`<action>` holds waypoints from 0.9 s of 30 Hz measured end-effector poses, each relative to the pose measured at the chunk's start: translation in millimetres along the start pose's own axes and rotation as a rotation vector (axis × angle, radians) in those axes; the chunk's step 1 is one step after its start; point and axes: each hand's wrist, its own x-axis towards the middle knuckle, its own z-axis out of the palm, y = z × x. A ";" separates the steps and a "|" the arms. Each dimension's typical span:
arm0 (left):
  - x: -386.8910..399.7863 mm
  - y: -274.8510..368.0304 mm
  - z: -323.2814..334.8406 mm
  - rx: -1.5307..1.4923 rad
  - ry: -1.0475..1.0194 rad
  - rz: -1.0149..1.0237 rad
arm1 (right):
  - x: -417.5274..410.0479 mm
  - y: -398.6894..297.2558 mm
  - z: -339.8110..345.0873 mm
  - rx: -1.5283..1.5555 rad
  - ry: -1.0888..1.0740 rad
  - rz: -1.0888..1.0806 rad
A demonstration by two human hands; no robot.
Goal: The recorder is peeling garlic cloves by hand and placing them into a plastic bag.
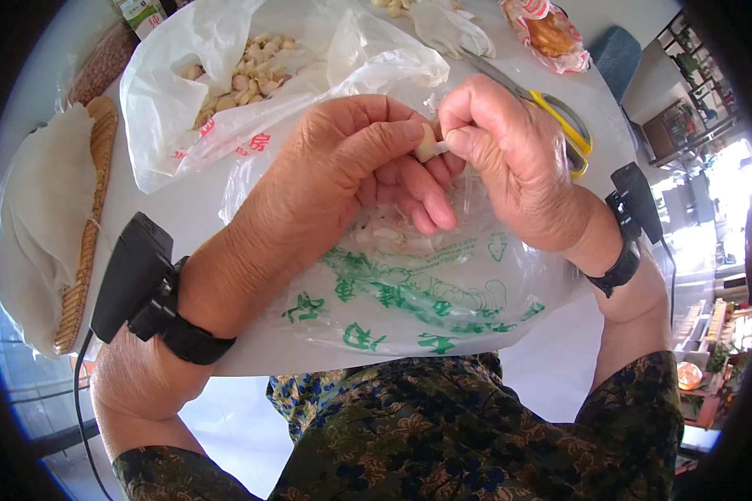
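Between the thumb and fingers of my left hand point(344, 153) is a pale garlic clove point(425, 145). My right hand point(507, 141) pinches a small white bit, seemingly garlic skin point(441, 148), at the clove's right end. Both hands are over a clear plastic bag point(407, 313) with green printing, spread along the table's near edge. Loose garlic skins point(385, 237) lie on that bag below my fingers. Beyond my left hand, a white plastic bag point(163, 125) with red printing lies open around a heap of garlic cloves point(254, 78).
Scissors point(554, 116) with yellow and black handles lie just beyond my right hand. A woven tray point(78, 300) with white cloth point(44, 225) is at left, a bag of reddish kernels point(103, 66) behind it. Brown food point(548, 37) sits in a red-and-white wrapper at the far right.
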 end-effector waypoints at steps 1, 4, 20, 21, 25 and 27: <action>0.0 0.2 -0.2 -0.012 0.001 -0.035 | 0.0 -0.2 -0.6 0.026 0.028 0.003; 2.0 -3.6 -1.8 -0.078 0.017 0.045 | 0.4 2.0 0.8 0.037 0.065 0.020; 2.2 -4.2 -6.1 -0.075 -0.013 0.013 | -2.3 5.8 10.0 0.181 0.138 0.155; 1.0 -3.5 -3.7 -0.048 0.010 0.006 | -2.2 5.2 10.3 0.182 0.138 0.156; 1.0 -0.7 0.5 -0.029 0.023 -0.017 | -2.6 3.7 9.9 0.147 0.109 0.192; 2.3 -2.2 2.5 0.021 0.043 0.013 | -2.2 4.7 9.9 0.206 0.115 0.213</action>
